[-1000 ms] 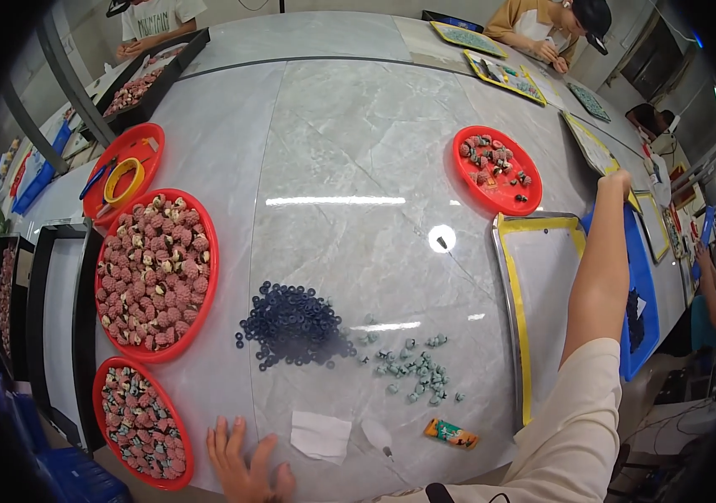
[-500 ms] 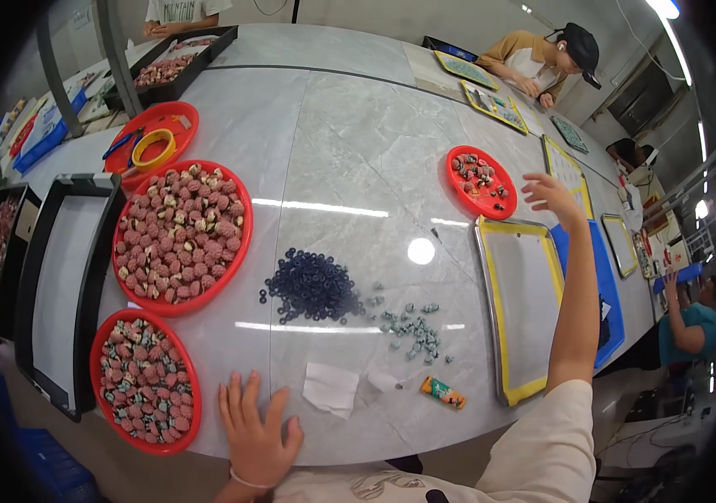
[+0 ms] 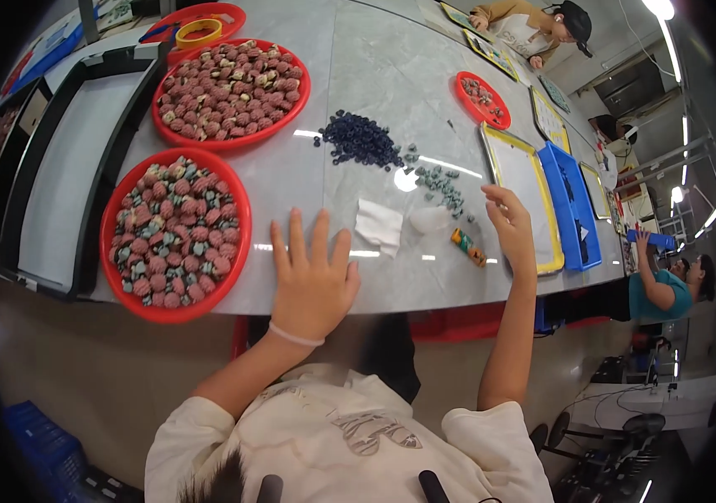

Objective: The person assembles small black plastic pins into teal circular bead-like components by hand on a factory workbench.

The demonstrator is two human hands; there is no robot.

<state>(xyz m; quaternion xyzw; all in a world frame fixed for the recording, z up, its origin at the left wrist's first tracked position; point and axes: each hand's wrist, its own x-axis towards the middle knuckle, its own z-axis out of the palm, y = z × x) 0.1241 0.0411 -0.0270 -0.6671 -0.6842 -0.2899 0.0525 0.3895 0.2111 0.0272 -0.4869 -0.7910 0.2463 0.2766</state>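
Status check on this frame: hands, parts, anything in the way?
Left hand flat on grey table, fingers spread, empty. Right hand raised, open, beside small orange piece. White paper scrap between hands. Nothing blocking.

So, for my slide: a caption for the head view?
Left hand flat on table; right hand raised beside yellow tray.

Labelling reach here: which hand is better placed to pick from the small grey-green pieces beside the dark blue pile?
Right, likely. The right hand hovers raised just beside the grey-green pieces. The left hand lies flat on the table near the white paper, farther off.
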